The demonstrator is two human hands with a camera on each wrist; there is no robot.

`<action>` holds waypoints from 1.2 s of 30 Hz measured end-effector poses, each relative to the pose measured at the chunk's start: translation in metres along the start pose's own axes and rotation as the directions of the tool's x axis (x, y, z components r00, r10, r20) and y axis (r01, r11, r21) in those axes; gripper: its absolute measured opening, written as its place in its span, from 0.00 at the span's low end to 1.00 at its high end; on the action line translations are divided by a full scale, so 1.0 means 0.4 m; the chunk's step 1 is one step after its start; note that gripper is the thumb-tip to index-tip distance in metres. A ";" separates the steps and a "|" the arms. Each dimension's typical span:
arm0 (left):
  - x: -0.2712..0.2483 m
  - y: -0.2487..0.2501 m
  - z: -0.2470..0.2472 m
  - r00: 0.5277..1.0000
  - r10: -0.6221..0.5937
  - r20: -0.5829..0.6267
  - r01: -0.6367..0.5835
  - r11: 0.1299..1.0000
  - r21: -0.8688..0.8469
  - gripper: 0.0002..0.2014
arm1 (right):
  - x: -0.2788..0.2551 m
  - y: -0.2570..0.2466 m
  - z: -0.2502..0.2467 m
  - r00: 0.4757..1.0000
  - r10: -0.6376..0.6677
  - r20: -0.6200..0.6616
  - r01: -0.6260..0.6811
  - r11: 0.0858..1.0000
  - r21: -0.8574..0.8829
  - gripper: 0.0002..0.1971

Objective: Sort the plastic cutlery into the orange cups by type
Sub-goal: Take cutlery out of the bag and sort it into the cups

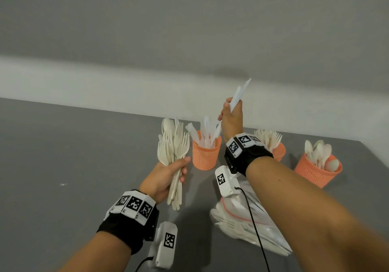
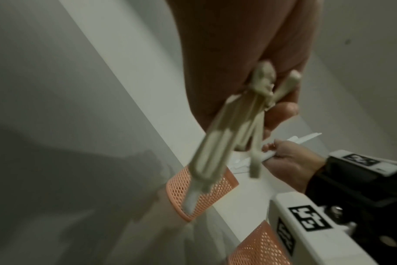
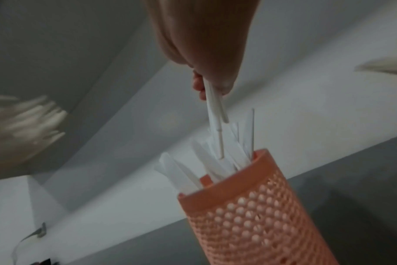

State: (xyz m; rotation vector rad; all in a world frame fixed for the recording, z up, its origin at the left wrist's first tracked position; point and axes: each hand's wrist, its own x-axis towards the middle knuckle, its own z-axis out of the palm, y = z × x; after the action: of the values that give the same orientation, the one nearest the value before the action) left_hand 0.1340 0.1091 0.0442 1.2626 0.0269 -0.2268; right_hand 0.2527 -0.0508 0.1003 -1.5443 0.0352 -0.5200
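Observation:
My left hand grips a bundle of cream forks and spoons, heads up, left of the knife cup; their handles fan out below the palm. My right hand holds two or three white knives upright, handle ends pointing down just above the orange mesh cup of knives. A second orange cup behind my right wrist holds forks. A third orange cup at the right holds spoons.
A clear plastic bag with more white cutlery lies on the grey table under my right forearm. A pale wall runs behind the table's far edge. A black cable hangs from my right wrist camera.

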 end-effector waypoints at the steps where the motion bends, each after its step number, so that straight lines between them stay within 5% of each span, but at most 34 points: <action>1: 0.001 0.002 -0.004 1.000 -0.004 0.011 0.004 1.000 -0.013 0.09 | 0.005 0.015 0.014 1.000 -0.026 0.001 0.026 0.999 -0.034 0.03; 4: 0.004 0.009 -0.019 0.999 -0.012 0.051 0.014 0.999 -0.043 0.14 | 0.007 0.063 0.041 0.998 -0.020 0.063 0.030 0.986 -0.166 0.06; 7: 0.009 0.015 -0.030 0.996 0.008 0.093 -0.001 0.997 -0.071 0.14 | -0.007 0.101 0.047 0.989 0.067 0.134 -0.033 0.970 -0.239 0.19; 10: 0.025 0.017 -0.033 0.996 -0.006 0.083 0.015 0.995 -0.100 0.10 | -0.015 0.095 0.046 0.989 -0.128 0.077 0.145 0.946 -0.288 0.25; 13: 0.038 0.014 -0.024 0.996 -0.042 0.083 0.052 0.990 -0.128 0.08 | -0.028 0.044 0.050 0.939 -0.318 0.131 0.343 0.884 -0.317 0.17; 16: 0.043 0.015 -0.006 0.990 -0.055 0.130 0.069 0.991 -0.112 0.10 | -0.055 -0.029 0.058 0.914 -0.061 0.400 0.170 0.955 -0.242 0.09; 18: 0.044 0.015 0.008 0.984 -0.055 0.172 0.074 0.991 -0.109 0.13 | -0.062 -0.064 0.057 0.813 0.183 0.554 -0.027 0.960 -0.277 0.09; 20: 0.042 0.014 0.016 0.981 -0.044 0.189 0.066 0.991 -0.113 0.14 | -0.063 -0.089 0.043 0.738 0.289 0.609 -0.166 0.953 -0.252 0.07; 24: 0.029 0.007 0.030 0.981 0.015 0.195 -0.005 0.999 -0.054 0.06 | -0.067 -0.116 0.021 0.707 0.293 0.643 -0.151 0.952 -0.267 0.07; 30: 0.009 0.007 0.051 0.984 0.027 0.174 -0.017 0.998 -0.061 0.09 | -0.067 -0.145 0.000 0.848 0.273 0.454 -0.261 0.961 -0.091 0.07; 34: -0.003 0.012 0.067 0.975 0.065 0.212 -0.055 0.997 -0.049 0.04 | -0.103 -0.139 -0.023 0.766 0.290 0.574 -0.266 0.956 -0.128 0.06; 36: -0.008 0.012 0.073 0.975 0.057 0.213 -0.048 0.998 -0.047 0.03 | -0.111 -0.142 -0.033 0.767 0.275 0.580 -0.253 0.960 -0.121 0.07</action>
State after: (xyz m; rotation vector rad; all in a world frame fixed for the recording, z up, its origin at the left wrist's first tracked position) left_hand 0.1285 0.0832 0.0580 1.1903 -0.1863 -0.3143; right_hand 0.1918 -0.0449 0.1404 -1.6459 -0.2210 0.2099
